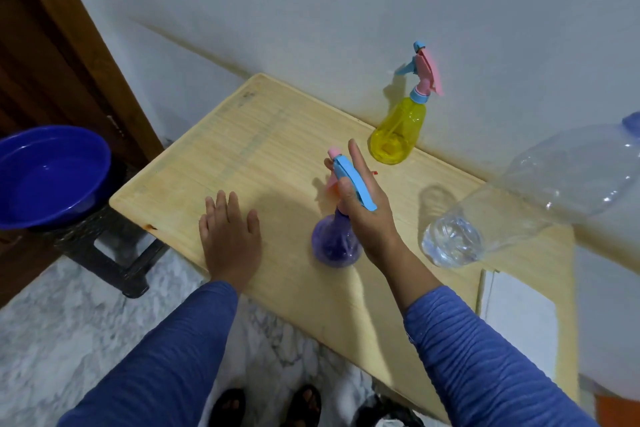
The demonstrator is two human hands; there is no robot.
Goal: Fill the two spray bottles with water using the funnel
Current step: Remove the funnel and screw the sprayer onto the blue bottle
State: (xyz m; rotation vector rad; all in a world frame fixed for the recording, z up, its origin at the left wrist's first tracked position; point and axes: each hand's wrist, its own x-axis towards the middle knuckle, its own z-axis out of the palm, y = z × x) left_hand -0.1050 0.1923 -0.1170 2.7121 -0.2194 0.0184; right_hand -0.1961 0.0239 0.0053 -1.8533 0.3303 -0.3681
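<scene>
Purple spray bottle (pixel 335 246) stands upright on the wooden counter (pixel 263 149), approx mid-front. Right hand (pixel 363 204) wraps its neck and blue/pink trigger head; index finger sticks up straight, other fingers curl round, so neck + part of the head are hidden behind the hand. A bit of red/orange shows beside the hand, can't tell what it is.

Left hand (pixel 230 239) lies flat on the counter w/ fingers spread, holding nothing, near the purple bottle but apart from it.

Yellow spray bottle (pixel 398 135) upright at the back by the wall, head on.

Clear water bottle (pixel 519 204) at right, distorted by the lens, top cut off at frame edge; water inside near its base.

Blue basin (pixel 52 177) on a dark stool (pixel 104 253) at left, partly cut off.
</scene>
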